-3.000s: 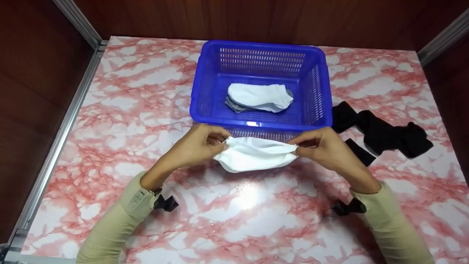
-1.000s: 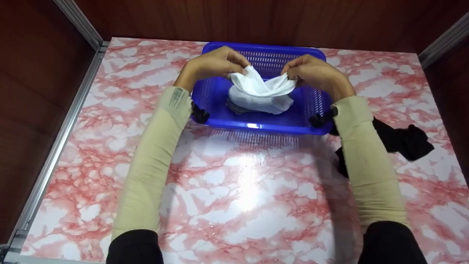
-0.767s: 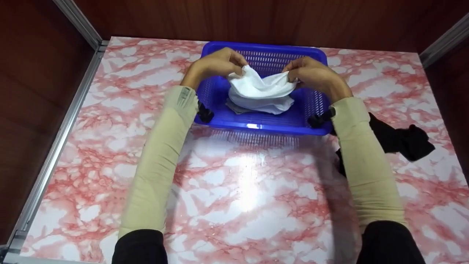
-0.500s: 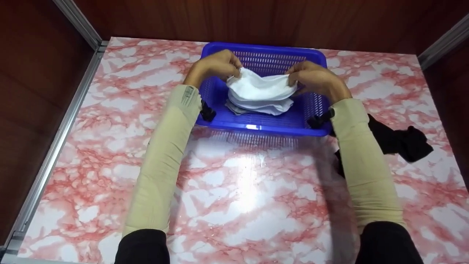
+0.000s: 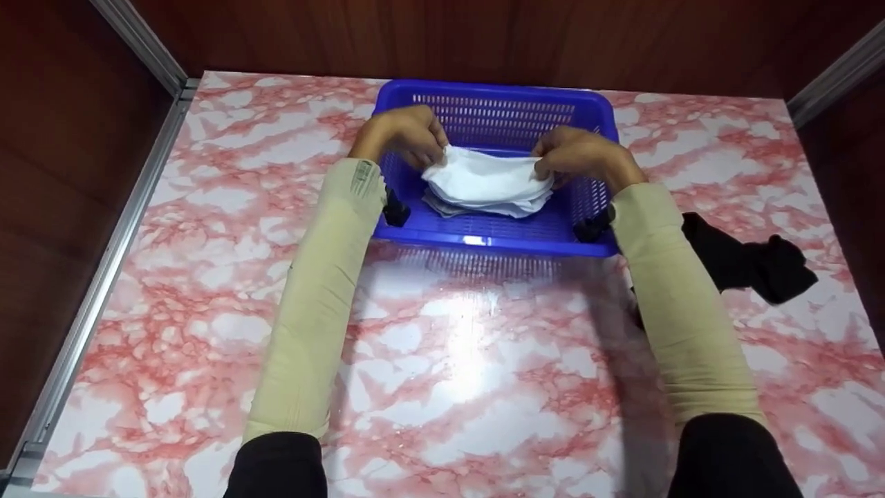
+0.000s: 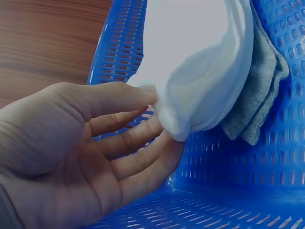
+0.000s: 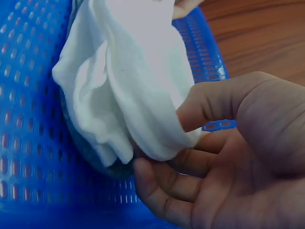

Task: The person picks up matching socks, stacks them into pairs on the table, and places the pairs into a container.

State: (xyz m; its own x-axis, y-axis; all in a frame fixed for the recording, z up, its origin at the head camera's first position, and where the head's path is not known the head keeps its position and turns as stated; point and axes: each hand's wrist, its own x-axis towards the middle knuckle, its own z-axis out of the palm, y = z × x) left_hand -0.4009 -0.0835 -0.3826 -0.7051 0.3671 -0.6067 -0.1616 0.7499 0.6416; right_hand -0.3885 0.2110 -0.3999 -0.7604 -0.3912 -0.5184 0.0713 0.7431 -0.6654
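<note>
- Hanging side to side between left hand [image 5: 406,137] and right hand [image 5: 581,156]: white sock [image 5: 487,176], inside blue basket [image 5: 477,241], over a small pile; can't tell if touching it.
- Pile: lower white sock [image 5: 523,208], front edge showing; grey sock [image 6: 252,90] sticks out beside the white in left wrist view.
- Held sock covers most of the pile; basket's slotted walls surround both.
- Long axis runs left-right, along basket's long side; toe direction can't be told.
- Left fingers narrow, pinching sock's left end against thumb; wrist bent, hand angled inward.
- Right fingers same, pinching right end at a folded edge, fingertips curled under.
- Arms reach forward, left sleeve [image 5: 311,297] and right sleeve [image 5: 684,290] beige; black wrist pieces [image 5: 396,209] overlap basket's near corners in head view.
- Black cloth [image 5: 778,270], bunched, on bench [image 5: 429,422] right of basket; right sleeve blocks part.
- Bench marbled red-white; dark wood panel [image 5: 456,38] behind.
</note>
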